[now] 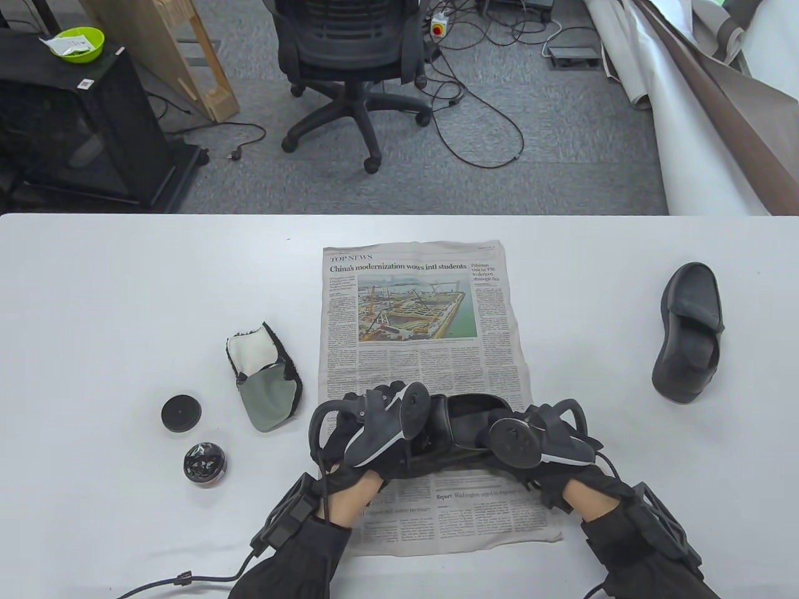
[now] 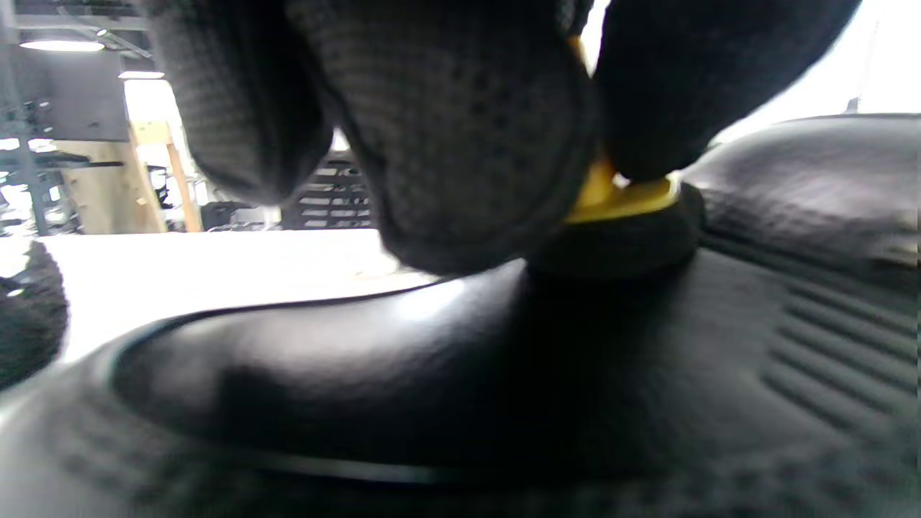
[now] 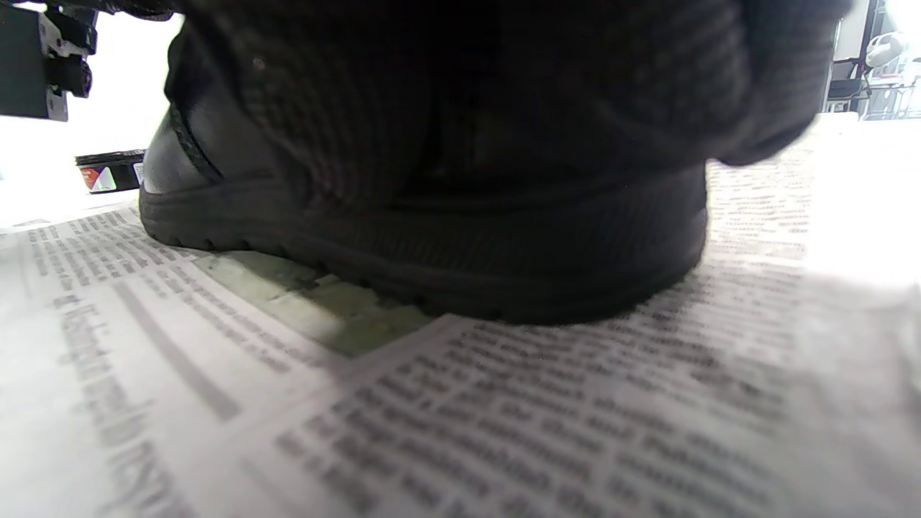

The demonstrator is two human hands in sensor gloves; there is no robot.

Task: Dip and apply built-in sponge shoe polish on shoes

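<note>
Fingers (image 2: 460, 144) of the left hand (image 1: 374, 430) pinch a yellow-backed sponge applicator (image 2: 619, 216) and press its dark pad onto the upper of the shoe (image 1: 468, 424), evidently to spread polish. Curled round that shoe's other end, the right hand (image 1: 537, 443) clamps it down, probably to prevent sliding under the rubbing load. Beneath the shoe lies a newspaper (image 1: 424, 324), apparently placed to protect the table (image 1: 125, 281). Left of the newspaper sit the open polish tin (image 1: 205, 463), its lid (image 1: 181, 413) and a polishing mitt (image 1: 265, 377), within reach for re-dipping. Right of the newspaper, well apart, the second shoe (image 1: 688, 331) awaits treatment.
</note>
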